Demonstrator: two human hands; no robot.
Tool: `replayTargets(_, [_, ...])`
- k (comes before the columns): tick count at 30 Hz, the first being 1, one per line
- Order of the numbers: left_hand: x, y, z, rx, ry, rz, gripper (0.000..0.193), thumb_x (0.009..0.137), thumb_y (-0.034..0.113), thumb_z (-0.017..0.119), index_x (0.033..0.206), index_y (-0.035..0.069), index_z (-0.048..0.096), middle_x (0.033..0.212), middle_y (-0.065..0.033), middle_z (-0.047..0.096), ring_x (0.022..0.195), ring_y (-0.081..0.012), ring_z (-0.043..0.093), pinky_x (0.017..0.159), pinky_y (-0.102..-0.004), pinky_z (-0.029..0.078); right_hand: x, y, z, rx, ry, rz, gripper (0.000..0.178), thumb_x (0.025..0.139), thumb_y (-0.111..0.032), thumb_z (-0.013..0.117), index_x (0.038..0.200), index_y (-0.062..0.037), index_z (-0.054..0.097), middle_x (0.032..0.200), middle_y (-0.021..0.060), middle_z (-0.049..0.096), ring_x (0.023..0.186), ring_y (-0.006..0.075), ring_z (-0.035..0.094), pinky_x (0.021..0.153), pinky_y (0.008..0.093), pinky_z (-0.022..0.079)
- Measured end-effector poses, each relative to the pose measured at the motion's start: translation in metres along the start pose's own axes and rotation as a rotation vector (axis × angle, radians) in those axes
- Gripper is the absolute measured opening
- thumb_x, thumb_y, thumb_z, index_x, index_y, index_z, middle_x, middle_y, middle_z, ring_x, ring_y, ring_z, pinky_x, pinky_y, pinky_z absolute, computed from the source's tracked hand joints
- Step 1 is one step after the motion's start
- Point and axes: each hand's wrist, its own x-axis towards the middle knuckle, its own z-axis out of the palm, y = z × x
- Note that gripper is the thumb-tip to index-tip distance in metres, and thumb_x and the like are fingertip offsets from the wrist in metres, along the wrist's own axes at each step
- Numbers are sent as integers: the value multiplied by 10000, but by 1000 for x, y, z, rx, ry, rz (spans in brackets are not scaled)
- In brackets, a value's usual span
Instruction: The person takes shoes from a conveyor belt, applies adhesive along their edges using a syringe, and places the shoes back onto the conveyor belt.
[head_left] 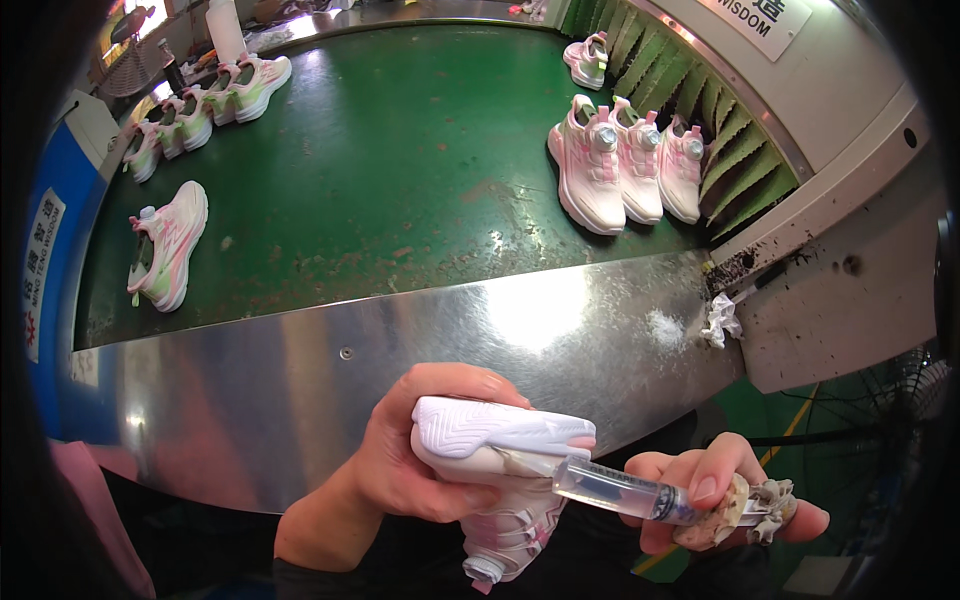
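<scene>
In front of the steel edge, my left hand [405, 450] grips a white and pink sneaker [510, 530] turned sole up, its fingers wrapped around the heel and side. My right hand [715, 485] is closed around a clear plastic syringe [610, 490] with transparent liquid in the barrel. Its front end points at the line where the sneaker's sole meets the upper; I cannot tell whether the tip touches. Crumpled, stained wrapping [735, 515] covers the plunger end under my right fingers.
Beyond a steel ledge [330, 390] lies a green conveyor belt [380, 150]. One sneaker [172, 245] lies at its left, with several more behind. Three sneakers [590, 165] stand at the right by green flaps [740, 150]. A crumpled white tissue [721, 320] sits on the ledge's right end.
</scene>
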Motion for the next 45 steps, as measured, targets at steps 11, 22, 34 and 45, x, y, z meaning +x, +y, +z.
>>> replayTargets(11, [-1,-6,-6,59,43,30,686,672,82,772,1236,23,385,1089,-301,555,1012,-400,611,829,-479,539,-6,9,-6,-14,-19,-52,691,819,-660,540,1150,-55,495,995,218,636,1003,302,520,919,437,384])
replayTargets(22, [3,4,2,88,294,-103,727,676,226,784,1242,48,364,1066,-223,569,926,-283,618,778,-371,532,-19,28,-21,141,-53,-143,951,726,-661,662,1261,92,435,1042,196,530,982,248,528,873,324,408])
replayTargets(34, [5,-1,5,11,547,-245,696,675,338,735,1246,170,375,1050,-168,603,926,-349,634,785,-518,549,-37,41,-40,98,26,-22,840,732,-639,674,1259,-19,467,1041,202,584,992,271,522,830,346,411])
replayTargets(45, [-3,-6,-22,-61,512,-225,624,776,345,595,1233,-61,468,1121,-198,605,994,-293,623,842,-411,528,-57,48,-47,46,61,21,866,735,-654,660,1235,28,470,1049,192,589,963,239,537,765,290,435])
